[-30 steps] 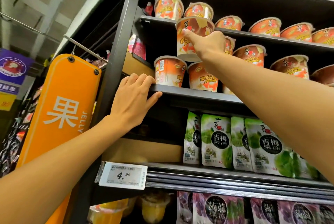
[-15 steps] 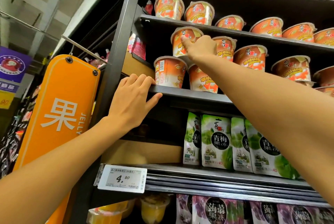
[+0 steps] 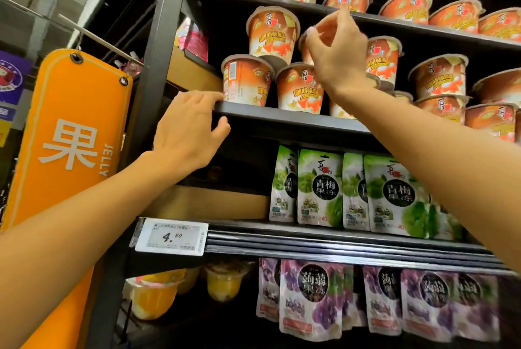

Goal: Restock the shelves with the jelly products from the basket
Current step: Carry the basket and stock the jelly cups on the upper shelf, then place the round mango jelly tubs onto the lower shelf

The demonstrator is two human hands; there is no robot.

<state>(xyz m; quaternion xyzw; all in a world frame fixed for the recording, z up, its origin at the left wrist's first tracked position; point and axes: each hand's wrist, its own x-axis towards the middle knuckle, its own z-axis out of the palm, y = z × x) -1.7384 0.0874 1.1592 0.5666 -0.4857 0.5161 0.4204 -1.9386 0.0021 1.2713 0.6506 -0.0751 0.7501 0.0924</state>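
Orange jelly cups fill the upper shelves. One cup stands stacked on two lower cups at the left end of the middle shelf. My right hand hovers just right of that stacked cup with loosely curled fingers and holds nothing. It covers most of another cup, and whether it touches that one I cannot tell. My left hand rests on the shelf's front edge, fingers on top and thumb below. The basket is out of view.
Green jelly pouches stand on the shelf below, and purple pouches hang under them. A price tag reads 4.90. An orange "JELLY" sign hangs left of the black upright. Yellow jelly cups sit bottom left.
My right hand set the orange cup on top of the two lower cups, let go, and shifted right. My left hand stayed on the shelf edge. The camera moved closer.
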